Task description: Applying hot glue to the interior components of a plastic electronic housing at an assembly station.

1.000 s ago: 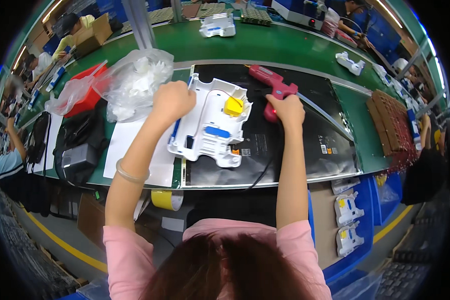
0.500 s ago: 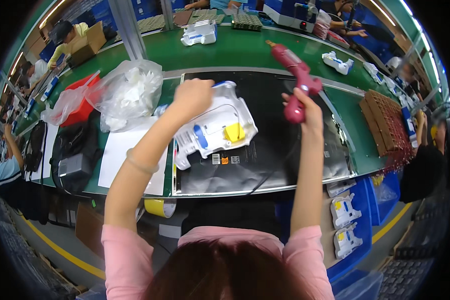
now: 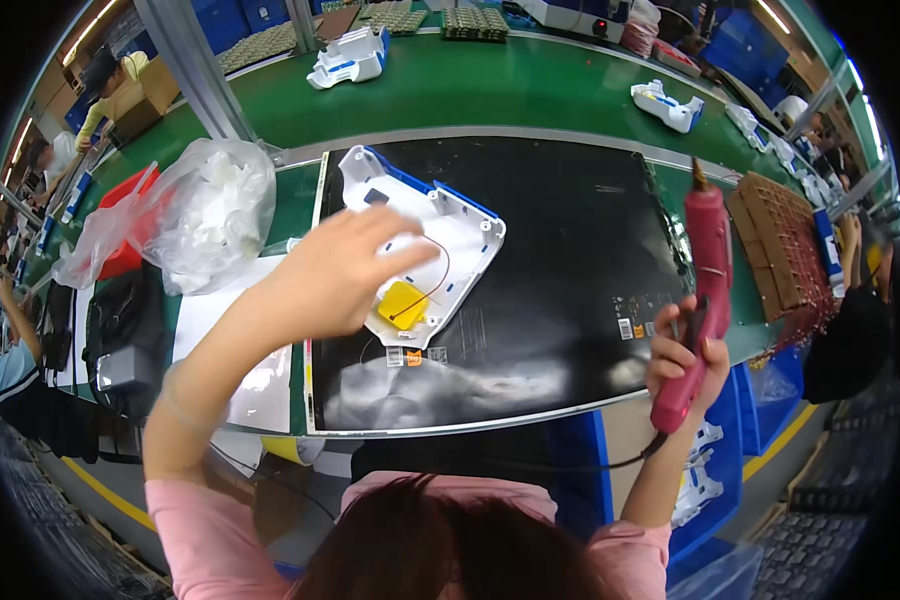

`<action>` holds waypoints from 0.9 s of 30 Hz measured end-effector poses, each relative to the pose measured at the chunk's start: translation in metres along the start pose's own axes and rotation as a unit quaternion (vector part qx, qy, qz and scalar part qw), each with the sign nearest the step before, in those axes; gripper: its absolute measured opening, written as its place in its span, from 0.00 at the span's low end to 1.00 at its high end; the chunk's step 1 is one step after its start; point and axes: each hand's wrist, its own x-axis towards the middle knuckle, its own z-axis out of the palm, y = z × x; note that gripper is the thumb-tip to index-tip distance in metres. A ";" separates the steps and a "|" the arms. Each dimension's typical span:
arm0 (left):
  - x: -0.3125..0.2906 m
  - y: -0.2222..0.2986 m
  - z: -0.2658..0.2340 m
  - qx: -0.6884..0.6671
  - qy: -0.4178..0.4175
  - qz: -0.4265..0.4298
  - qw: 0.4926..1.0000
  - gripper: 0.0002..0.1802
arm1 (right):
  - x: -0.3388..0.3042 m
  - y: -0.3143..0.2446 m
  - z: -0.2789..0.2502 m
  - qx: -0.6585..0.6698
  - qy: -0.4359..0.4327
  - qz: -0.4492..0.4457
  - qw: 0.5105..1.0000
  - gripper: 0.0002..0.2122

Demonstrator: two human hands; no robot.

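Observation:
On the black sheet (image 3: 560, 270) lies a white plastic housing shell (image 3: 467, 240) with blue edging, its hollow side up. A yellow square piece (image 3: 403, 305) with a thin dark red wire sits inside its near end. My left hand (image 3: 335, 272) is over the shell's left side, slightly blurred, fingers stretched out and apart; I see nothing in them. They hide part of the shell, and I cannot tell whether they touch it. My right hand (image 3: 692, 362) is wrapped round a dark red glue gun (image 3: 708, 265), held off to the right with its brass nozzle up.
Clear bags of white pieces (image 3: 225, 200) and a red bin (image 3: 120, 225) stand at the left. Brown cardboard dividers (image 3: 765, 245) stand at the right. More white shells (image 3: 350, 58) lie on the green bench (image 3: 510, 85). The gun's black cord (image 3: 625, 463) trails near the front edge.
The shell has turned, and its blue edge now faces the far right. The glue gun has moved right and nearer, nozzle up. My left hand has come nearer and its fingers have spread.

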 end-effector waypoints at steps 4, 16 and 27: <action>-0.025 0.014 -0.001 -0.120 -0.138 -0.057 0.981 0.33 | -0.020 -0.006 -0.001 -0.165 0.100 -0.079 0.978 0.28; -0.013 0.025 0.048 -0.104 0.015 0.006 0.994 0.21 | -0.005 0.019 0.020 -0.265 0.122 -0.088 0.953 0.22; 0.030 0.005 0.033 0.065 -0.064 0.134 0.987 0.20 | -0.012 0.040 0.045 -0.496 0.187 -0.096 0.843 0.19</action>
